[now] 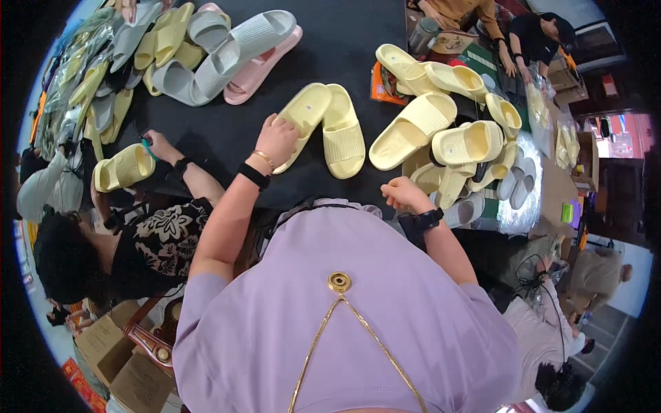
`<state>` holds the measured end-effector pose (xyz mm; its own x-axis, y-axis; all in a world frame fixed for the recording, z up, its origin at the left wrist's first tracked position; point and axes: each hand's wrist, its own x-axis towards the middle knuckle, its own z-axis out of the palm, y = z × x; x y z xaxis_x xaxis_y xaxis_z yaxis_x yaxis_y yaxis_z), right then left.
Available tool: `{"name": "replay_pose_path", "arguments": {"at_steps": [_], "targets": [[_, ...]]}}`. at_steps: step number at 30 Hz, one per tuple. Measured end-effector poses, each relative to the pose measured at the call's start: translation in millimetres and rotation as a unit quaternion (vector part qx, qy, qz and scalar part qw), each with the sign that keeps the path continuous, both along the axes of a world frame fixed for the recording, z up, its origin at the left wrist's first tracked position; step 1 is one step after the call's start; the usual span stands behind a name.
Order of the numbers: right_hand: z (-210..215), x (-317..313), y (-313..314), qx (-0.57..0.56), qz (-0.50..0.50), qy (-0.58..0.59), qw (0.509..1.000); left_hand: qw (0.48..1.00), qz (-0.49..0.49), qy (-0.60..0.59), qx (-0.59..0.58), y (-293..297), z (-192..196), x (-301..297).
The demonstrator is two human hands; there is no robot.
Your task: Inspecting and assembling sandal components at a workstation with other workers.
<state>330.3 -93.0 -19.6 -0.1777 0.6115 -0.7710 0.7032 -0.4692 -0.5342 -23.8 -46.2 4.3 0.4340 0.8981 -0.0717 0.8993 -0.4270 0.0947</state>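
A pair of pale yellow slide slippers lies on the dark table in front of me. My left hand (277, 142) is closed over the strap end of the left slipper (305, 109), covering that part of it. Touching it on the right is its mate, the other yellow slipper (343, 134), sole down, with no hand on it. At the table's near edge, my right hand (407, 195) is held with its fingers curled in and nothing showing in them. Nearest to it are a wide yellow slipper (412, 131) and a heap of yellow slippers (468, 143).
Grey slippers (241, 45), a pink slipper (265, 65) and bagged ones pile at the far left of the black table (330, 41). At left, a co-worker's hand (164, 147) is near a yellow slipper (125, 168). Other people work at far right. Cardboard boxes (141, 382) stand lower left.
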Motion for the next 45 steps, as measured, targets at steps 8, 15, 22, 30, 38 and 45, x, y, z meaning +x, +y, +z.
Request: {"name": "replay_pose_path", "arguments": {"at_steps": [8, 15, 22, 30, 38, 45], "targets": [[-42, 54, -14, 0.199, -0.178, -0.09, 0.96, 0.958, 0.05, -0.265, -0.101, 16, -11, 10], [-75, 48, 1, 0.325, -0.202, -0.116, 0.916, 0.968, 0.016, -0.169, -0.187, 30, -10, 43], [-60, 27, 14, 0.355, -0.177, -0.144, 0.907, 0.961, 0.088, -0.221, -0.143, 30, -33, 41], [-57, 26, 21, 0.336, -0.16, -0.196, 0.907, 0.457, 0.366, -0.711, -0.39, 21, -13, 40], [-61, 23, 26, 0.375, -0.125, -0.145, 0.907, 0.878, 0.308, -0.321, -0.178, 10, -48, 33], [-62, 22, 28, 0.404, -0.124, -0.151, 0.894, 0.952, 0.241, -0.189, 0.012, 8, -58, 35]]}}
